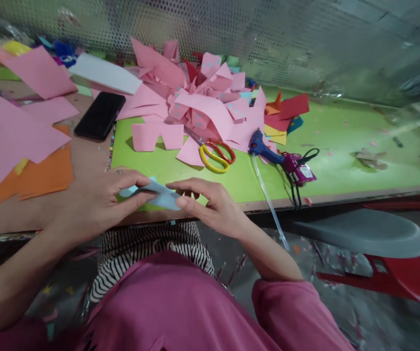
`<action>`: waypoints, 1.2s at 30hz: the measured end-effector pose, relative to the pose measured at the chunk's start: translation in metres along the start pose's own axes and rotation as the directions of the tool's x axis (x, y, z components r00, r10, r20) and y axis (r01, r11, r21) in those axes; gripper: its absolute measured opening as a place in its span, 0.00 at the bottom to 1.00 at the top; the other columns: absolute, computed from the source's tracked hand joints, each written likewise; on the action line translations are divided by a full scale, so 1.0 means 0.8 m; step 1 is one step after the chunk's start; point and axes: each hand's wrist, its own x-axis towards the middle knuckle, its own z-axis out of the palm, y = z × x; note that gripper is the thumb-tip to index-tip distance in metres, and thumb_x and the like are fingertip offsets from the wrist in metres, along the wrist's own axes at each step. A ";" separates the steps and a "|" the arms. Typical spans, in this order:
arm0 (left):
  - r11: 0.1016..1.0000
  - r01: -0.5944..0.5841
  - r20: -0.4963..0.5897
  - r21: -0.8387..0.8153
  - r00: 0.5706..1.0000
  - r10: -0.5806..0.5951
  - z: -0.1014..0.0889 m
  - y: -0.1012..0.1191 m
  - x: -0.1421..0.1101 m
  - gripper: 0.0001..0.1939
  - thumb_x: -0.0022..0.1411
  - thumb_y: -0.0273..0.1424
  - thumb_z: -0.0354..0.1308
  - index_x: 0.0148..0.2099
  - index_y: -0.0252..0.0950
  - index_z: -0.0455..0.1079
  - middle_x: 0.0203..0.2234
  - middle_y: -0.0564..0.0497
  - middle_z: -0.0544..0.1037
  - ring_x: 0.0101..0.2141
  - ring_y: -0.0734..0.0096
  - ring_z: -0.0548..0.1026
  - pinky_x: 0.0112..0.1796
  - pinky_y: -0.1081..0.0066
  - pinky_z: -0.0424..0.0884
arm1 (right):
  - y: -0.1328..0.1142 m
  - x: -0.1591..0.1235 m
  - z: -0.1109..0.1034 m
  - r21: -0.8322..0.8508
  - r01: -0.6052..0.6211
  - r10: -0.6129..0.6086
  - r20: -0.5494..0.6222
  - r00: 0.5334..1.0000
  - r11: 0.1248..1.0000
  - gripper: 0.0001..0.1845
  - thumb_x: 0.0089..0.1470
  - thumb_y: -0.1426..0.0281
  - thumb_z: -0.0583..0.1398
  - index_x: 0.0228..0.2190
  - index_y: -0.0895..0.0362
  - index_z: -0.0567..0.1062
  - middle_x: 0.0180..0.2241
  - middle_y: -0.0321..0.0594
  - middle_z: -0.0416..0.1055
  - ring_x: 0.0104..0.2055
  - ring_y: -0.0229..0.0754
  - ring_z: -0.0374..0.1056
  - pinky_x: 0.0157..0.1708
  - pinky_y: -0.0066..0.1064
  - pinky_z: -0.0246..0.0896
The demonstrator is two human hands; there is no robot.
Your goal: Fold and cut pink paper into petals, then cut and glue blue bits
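Here, in the head view, the left hand point(110, 201) pinches blue paper point(165, 197) between thumb and fingers while the right hand point(215, 204), loosely curled, grips its other end, nearer the wearer than the scissors point(203, 147).

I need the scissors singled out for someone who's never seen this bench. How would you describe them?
Find the bright green work surface, then the big pink paper heap toward its back. At the heap's near edge, just beyond the person's right hand and left of the blue glue gun, lie the scissors. Their looped handles, one yellow and one red, distinguish them from the surrounding pink paper.
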 end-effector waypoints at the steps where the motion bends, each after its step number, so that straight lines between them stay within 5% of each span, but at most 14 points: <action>1: 1.000 -0.014 0.005 0.005 1.000 0.014 -0.004 0.004 0.000 0.12 0.68 0.44 0.57 0.45 0.46 0.77 0.35 0.56 0.81 0.35 0.66 0.77 0.35 0.69 0.69 | -0.004 0.003 -0.001 0.064 -0.016 0.012 0.056 0.998 0.998 0.14 0.64 0.63 0.62 0.46 0.58 0.79 0.41 0.40 0.79 0.38 0.36 0.72 0.38 0.28 0.66; 4: 1.000 -0.016 0.015 0.026 1.000 0.016 -0.010 0.007 -0.002 0.14 0.65 0.46 0.60 0.47 0.47 0.77 0.32 0.55 0.80 0.31 0.67 0.76 0.31 0.70 0.66 | -0.009 0.007 0.002 0.198 -0.060 0.035 0.125 0.992 0.978 0.10 0.61 0.64 0.64 0.40 0.58 0.79 0.34 0.34 0.76 0.33 0.33 0.68 0.35 0.27 0.63; 8: 0.997 0.080 0.052 -0.003 0.995 -0.079 -0.009 -0.002 0.006 0.15 0.62 0.48 0.60 0.40 0.45 0.78 0.25 0.56 0.78 0.26 0.67 0.73 0.26 0.71 0.63 | -0.004 0.012 0.010 0.330 -0.133 0.114 0.075 0.991 0.935 0.11 0.57 0.63 0.67 0.37 0.57 0.75 0.30 0.31 0.69 0.29 0.32 0.61 0.29 0.26 0.58; 12: 0.962 0.174 0.103 -0.212 0.983 -0.155 -0.002 -0.006 0.026 0.16 0.60 0.49 0.61 0.39 0.44 0.79 0.29 0.52 0.81 0.28 0.65 0.75 0.28 0.70 0.67 | 0.003 0.019 0.010 0.363 -0.162 0.161 0.033 0.986 0.918 0.15 0.56 0.59 0.67 0.36 0.56 0.72 0.28 0.29 0.64 0.27 0.32 0.58 0.27 0.25 0.56; 15: 0.871 0.220 0.085 -0.440 0.975 -0.204 0.000 0.000 0.038 0.14 0.59 0.46 0.63 0.36 0.41 0.78 0.29 0.51 0.80 0.30 0.65 0.75 0.30 0.70 0.69 | 0.015 0.024 -0.013 0.178 -0.139 0.136 0.027 0.990 0.974 0.17 0.59 0.55 0.64 0.40 0.56 0.72 0.31 0.34 0.70 0.30 0.35 0.64 0.30 0.28 0.62; 17: 0.803 0.233 0.041 -0.548 0.967 -0.252 0.001 0.003 0.040 0.12 0.58 0.43 0.65 0.34 0.40 0.77 0.28 0.51 0.79 0.29 0.68 0.74 0.30 0.70 0.70 | 0.033 0.028 -0.042 -0.143 -0.139 0.130 -0.068 0.989 0.980 0.18 0.63 0.56 0.59 0.46 0.56 0.73 0.40 0.42 0.75 0.38 0.41 0.70 0.39 0.34 0.67; 19: 0.752 0.230 -0.014 -0.618 0.953 -0.303 0.001 0.002 0.038 0.11 0.57 0.41 0.67 0.35 0.39 0.76 0.28 0.52 0.78 0.29 0.70 0.73 0.30 0.70 0.71 | 0.057 0.032 -0.072 -0.518 -0.309 0.152 -0.323 0.934 0.798 0.17 0.64 0.63 0.56 0.50 0.60 0.73 0.47 0.54 0.75 0.46 0.50 0.71 0.46 0.44 0.66; 21: 0.715 0.227 -0.048 -0.661 0.938 -0.343 0.002 -0.003 0.034 0.12 0.55 0.41 0.69 0.35 0.39 0.76 0.28 0.52 0.77 0.28 0.71 0.73 0.29 0.71 0.72 | 0.080 0.034 -0.093 -0.691 -0.438 0.244 -0.367 0.898 0.574 0.22 0.62 0.70 0.54 0.54 0.67 0.72 0.51 0.63 0.74 0.52 0.59 0.70 0.50 0.51 0.64; 23: 0.695 0.222 -0.062 -0.684 0.932 -0.358 0.005 -0.009 0.030 0.12 0.54 0.41 0.70 0.35 0.39 0.77 0.27 0.53 0.76 0.27 0.72 0.72 0.27 0.71 0.71 | 0.097 0.034 -0.103 -0.746 -0.433 0.283 -0.331 0.900 0.507 0.23 0.61 0.73 0.52 0.54 0.68 0.73 0.51 0.63 0.75 0.52 0.61 0.71 0.51 0.52 0.64; 29: 0.652 0.159 -0.106 -0.741 0.931 -0.348 0.012 -0.022 0.021 0.09 0.54 0.35 0.71 0.38 0.42 0.79 0.31 0.53 0.79 0.30 0.72 0.73 0.31 0.71 0.71 | 0.099 0.034 -0.101 -0.771 -0.396 0.309 -0.269 0.912 0.499 0.23 0.58 0.71 0.55 0.53 0.61 0.76 0.47 0.56 0.77 0.46 0.56 0.73 0.41 0.46 0.67; 33: 0.599 0.146 -0.091 -0.787 0.934 -0.346 0.010 -0.025 0.013 0.07 0.56 0.34 0.71 0.38 0.44 0.80 0.30 0.55 0.79 0.31 0.73 0.73 0.33 0.72 0.70 | 0.084 0.030 -0.112 -0.799 -0.431 0.435 -0.239 0.868 0.420 0.16 0.51 0.69 0.58 0.41 0.59 0.78 0.37 0.51 0.77 0.36 0.50 0.72 0.32 0.39 0.61; 36: 0.542 0.145 -0.091 -0.828 0.919 -0.384 0.006 -0.023 0.009 0.06 0.55 0.35 0.72 0.37 0.42 0.80 0.29 0.55 0.78 0.30 0.74 0.71 0.32 0.73 0.69 | 0.071 0.016 -0.125 -0.776 -0.432 0.500 -0.176 0.848 0.460 0.11 0.50 0.65 0.59 0.34 0.56 0.77 0.29 0.44 0.76 0.29 0.45 0.68 0.27 0.36 0.57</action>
